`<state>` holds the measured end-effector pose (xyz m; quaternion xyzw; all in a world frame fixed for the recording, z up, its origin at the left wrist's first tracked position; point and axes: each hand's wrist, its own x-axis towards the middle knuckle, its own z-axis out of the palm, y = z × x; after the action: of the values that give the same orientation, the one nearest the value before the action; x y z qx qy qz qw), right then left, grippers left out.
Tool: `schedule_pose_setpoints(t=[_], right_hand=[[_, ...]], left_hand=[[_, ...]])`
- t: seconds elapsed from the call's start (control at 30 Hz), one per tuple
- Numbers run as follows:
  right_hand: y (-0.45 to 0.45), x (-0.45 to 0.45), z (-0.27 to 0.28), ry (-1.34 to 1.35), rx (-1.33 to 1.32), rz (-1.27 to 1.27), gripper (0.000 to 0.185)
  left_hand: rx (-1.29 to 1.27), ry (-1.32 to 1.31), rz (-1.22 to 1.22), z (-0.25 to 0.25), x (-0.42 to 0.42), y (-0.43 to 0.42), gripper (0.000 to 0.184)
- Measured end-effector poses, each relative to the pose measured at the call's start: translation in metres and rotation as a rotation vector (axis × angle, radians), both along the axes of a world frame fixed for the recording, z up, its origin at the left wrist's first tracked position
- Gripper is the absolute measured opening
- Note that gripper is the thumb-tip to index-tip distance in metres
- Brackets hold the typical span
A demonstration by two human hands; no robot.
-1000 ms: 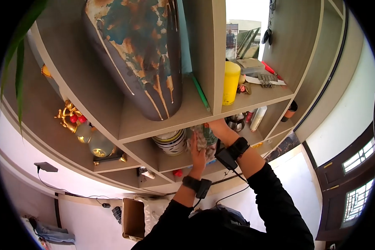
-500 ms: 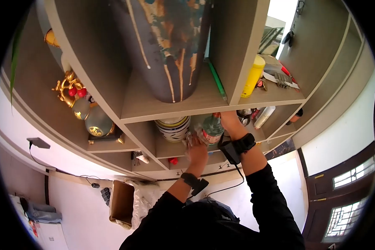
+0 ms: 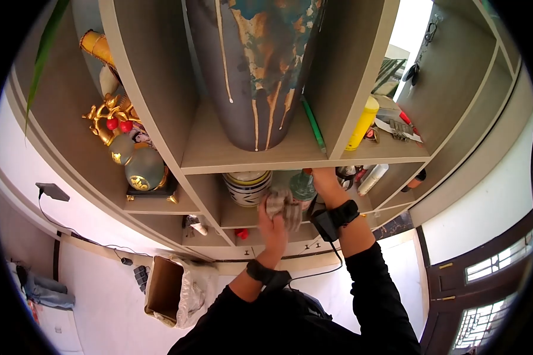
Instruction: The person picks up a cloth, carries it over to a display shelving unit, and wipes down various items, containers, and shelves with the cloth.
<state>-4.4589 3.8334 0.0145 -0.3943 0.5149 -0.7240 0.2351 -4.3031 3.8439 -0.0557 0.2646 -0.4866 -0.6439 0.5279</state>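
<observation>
In the lower shelf compartment, my right hand [image 3: 327, 179] is closed around the neck of a green bottle [image 3: 302, 188], whose lower part is partly covered. My left hand [image 3: 270, 228] grips a crumpled greyish cloth [image 3: 283, 207], held up against or just in front of the bottle; whether it touches the glass I cannot tell. Left of the cloth stands a white ceramic jar [image 3: 247, 190] with dark patterns and a yellow band. Both wrists carry black strapped devices, the right one trailing a cable.
A tall grey painted vase [image 3: 260, 118] and a green pen-like stick [image 3: 314, 125] occupy the shelf above. A yellow cylinder [image 3: 362, 123] stands to the right. Gold-trimmed gourd ornament [image 3: 145, 168] sits on the left. Below, a lined bin [image 3: 164, 287] stands on the floor.
My left hand with the cloth has turned and drawn slightly lower, bunching the cloth near the bottle. My right hand stays on the bottle's neck. The view has shifted slightly.
</observation>
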Motion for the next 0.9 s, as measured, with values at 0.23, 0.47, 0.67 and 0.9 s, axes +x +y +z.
schedule_pose_setpoints(t=[0.23,0.47,0.67,0.9], right_hand=[[-0.008,0.007,-0.008,0.222,-0.009,-0.203,0.024],[-0.01,0.007,-0.007,-0.088,0.012,-0.086,0.023],[-0.017,0.001,-0.019,-0.058,0.056,-0.106,0.028],[-0.035,-0.014,-0.053,0.292,0.099,-0.331,0.023]], left_hand=[[-0.615,-0.42,0.138,0.016,-0.067,-0.018,0.058],[-0.664,-0.43,0.024,0.006,-0.056,-0.035,0.057],[-0.314,-0.554,-0.219,0.008,-0.046,-0.059,0.037],[-0.555,-0.516,0.115,-0.069,-0.039,-0.054,0.042]])
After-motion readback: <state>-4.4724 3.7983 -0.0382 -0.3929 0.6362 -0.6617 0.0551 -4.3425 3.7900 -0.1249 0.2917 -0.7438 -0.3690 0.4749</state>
